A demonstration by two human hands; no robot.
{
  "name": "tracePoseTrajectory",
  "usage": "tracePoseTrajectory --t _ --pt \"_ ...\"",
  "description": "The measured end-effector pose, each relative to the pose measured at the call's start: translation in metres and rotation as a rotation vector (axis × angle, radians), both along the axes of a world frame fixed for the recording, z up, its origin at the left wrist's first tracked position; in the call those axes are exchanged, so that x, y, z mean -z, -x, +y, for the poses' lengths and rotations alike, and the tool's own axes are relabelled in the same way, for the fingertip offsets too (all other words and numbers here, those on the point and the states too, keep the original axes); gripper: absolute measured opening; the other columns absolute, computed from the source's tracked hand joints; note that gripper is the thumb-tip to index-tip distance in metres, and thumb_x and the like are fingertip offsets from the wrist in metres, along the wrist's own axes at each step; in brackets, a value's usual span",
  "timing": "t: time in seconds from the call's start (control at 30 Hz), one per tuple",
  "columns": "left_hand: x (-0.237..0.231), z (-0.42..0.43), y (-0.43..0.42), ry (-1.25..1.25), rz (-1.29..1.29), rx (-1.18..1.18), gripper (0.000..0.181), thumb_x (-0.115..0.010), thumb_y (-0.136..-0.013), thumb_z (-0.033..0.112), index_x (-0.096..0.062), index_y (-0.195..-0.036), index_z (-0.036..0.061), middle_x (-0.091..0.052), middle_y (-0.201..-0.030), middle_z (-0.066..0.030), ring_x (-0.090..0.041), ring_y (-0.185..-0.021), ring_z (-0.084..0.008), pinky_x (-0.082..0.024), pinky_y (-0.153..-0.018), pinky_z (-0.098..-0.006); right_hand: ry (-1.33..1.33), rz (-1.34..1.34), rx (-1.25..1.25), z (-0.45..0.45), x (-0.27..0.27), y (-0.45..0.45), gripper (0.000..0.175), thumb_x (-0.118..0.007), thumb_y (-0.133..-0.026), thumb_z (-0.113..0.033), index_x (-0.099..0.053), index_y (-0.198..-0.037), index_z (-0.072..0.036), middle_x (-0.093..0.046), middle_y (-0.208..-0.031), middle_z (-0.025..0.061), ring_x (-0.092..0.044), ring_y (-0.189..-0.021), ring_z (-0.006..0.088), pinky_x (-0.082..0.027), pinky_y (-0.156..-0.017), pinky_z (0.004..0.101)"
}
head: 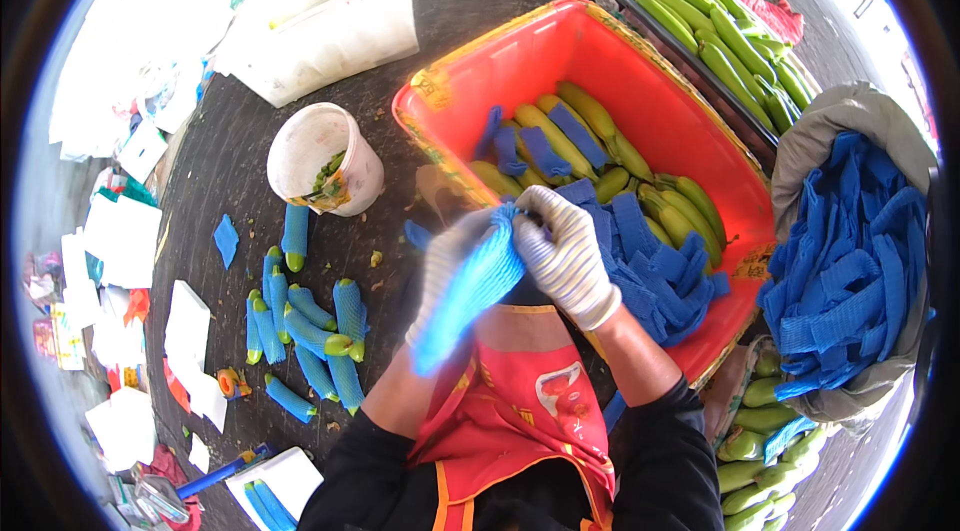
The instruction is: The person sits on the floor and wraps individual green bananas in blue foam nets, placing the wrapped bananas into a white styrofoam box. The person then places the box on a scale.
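Note:
Both my hands wear striped knit gloves and meet above the near edge of a red plastic tub (517,32). A blue foam mesh sleeve (480,283), blurred along its lower end, hangs between them. My left hand (450,261) is blurred and wraps around the sleeve's side; whether anything is inside the sleeve is hidden. At the sleeve's upper end, the fingers of my right hand (562,250) pinch it. Inside the tub lie green zucchini-like squashes (559,137) and a heap of flat blue mesh sleeves (652,268). Several sleeved squashes (307,321) rest on the dark surface at the left.
A white bucket (367,171) holding green scraps and a white foam box (337,43) stand at upper left. Right of the tub are a tray of green squashes (712,36), a sack of blue sleeves (847,261) and pale green squashes (757,448). An orange tape roll (229,383) lies left.

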State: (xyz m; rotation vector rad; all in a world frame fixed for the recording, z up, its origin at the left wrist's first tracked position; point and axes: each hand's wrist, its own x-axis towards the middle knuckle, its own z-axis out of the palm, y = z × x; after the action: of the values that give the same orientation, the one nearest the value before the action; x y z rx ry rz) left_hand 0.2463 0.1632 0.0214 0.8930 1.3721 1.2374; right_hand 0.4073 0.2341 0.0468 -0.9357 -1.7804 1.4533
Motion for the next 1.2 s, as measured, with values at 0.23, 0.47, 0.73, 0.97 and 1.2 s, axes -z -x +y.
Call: tracePoseTrajectory --t 0.23,0.47,0.73,0.97,1.2 --pt "-0.004 -0.029 -0.006 -0.079 -0.649 0.181 0.05 -0.068 -0.095 0.023 -0.054 -0.139 0.0032 -0.061 -0.136 -0.0124 -0.06 -0.124 -0.0277 -0.048 -0.107 -0.0404 0.429 0.597 -0.131 0.025 0.008 0.012 0.027 -0.065 -0.096 -0.023 -0.063 -0.111 -0.001 -0.066 -0.1 0.0064 -0.065 -0.09 0.0166 -0.053 -0.083 0.0315" --pt "0.0 -0.027 0.024 -0.293 0.458 -0.122 0.061 -0.067 -0.094 0.026 -0.048 -0.147 0.0031 -0.057 -0.145 -0.0144 -0.052 -0.135 -0.0277 -0.033 -0.119 -0.042 -0.132 0.159 -0.123 0.018 0.049 0.064 0.02 -0.065 -0.093 -0.02 -0.071 -0.104 -0.005 -0.071 -0.091 0.0114 -0.068 -0.085 0.0303 -0.056 -0.08 0.0374" --pt "-0.002 0.022 0.038 -0.438 -0.706 0.029 0.075 -0.059 -0.099 0.037 -0.031 -0.155 -0.0039 -0.031 -0.162 -0.0223 -0.035 -0.147 -0.0428 -0.027 -0.122 -0.056 -0.394 -1.369 0.378 0.155 0.159 -0.126 0.05 -0.072 -0.084 -0.028 -0.061 -0.129 -0.008 -0.058 -0.136 0.0213 -0.06 -0.117 0.0425 -0.051 -0.098 0.0488" --pt "0.007 -0.008 0.059 -0.013 -0.465 -0.202 0.036 -0.071 -0.092 0.014 -0.065 -0.124 -0.0008 -0.068 -0.125 -0.0174 -0.07 -0.085 -0.0218 -0.059 -0.079 -0.034 -0.387 -1.199 0.296 0.112 0.199 -0.215 0.036 -0.07 -0.087 -0.021 -0.063 -0.12 -0.008 -0.065 -0.124 0.0203 -0.061 -0.117 0.0363 -0.047 -0.104 0.0443" --pt "-0.011 -0.012 0.017 -0.113 -0.062 0.084 0.065 -0.073 -0.092 0.019 -0.04 -0.148 0.0168 -0.067 -0.127 -0.0105 -0.07 -0.087 -0.0237 -0.058 -0.087 -0.039 -0.127 0.781 0.535 0.128 0.005 -0.256 0.022 -0.068 -0.099 -0.026 -0.061 -0.109 -0.008 -0.068 -0.098 0.0114 -0.067 -0.098 0.0321 -0.052 -0.096 0.0519"
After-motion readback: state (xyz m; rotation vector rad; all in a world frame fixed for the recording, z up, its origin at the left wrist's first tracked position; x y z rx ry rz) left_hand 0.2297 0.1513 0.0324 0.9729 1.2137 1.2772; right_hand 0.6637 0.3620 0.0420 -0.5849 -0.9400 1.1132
